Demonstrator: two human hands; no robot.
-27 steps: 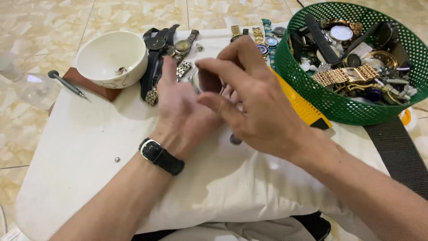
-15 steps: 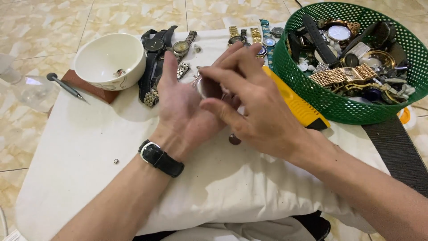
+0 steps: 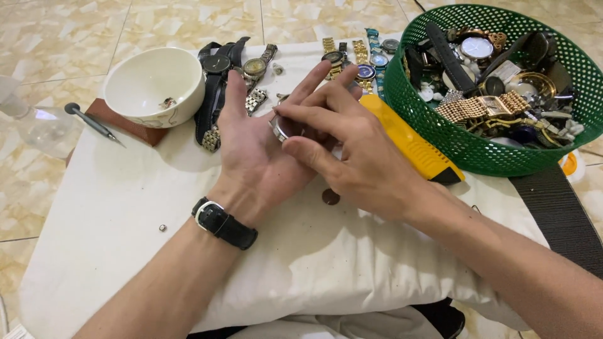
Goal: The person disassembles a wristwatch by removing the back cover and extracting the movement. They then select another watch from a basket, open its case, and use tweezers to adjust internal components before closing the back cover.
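Round silver metal watch case [image 3: 281, 127] sits in my flat-open left hand [image 3: 257, 157], just left of the yellow plastic bar [image 3: 408, 141]; my right hand [image 3: 352, 154] pinches its rim. Small, rigid, probably slippery; grip the edges.

Left hand [image 3: 254, 147] open, right hand [image 3: 352, 150] pinching.

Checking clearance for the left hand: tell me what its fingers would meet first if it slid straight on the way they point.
Probably the black-strapped wristwatches lying beyond the left hand, beside the white ceramic bowl; depth is unclear.
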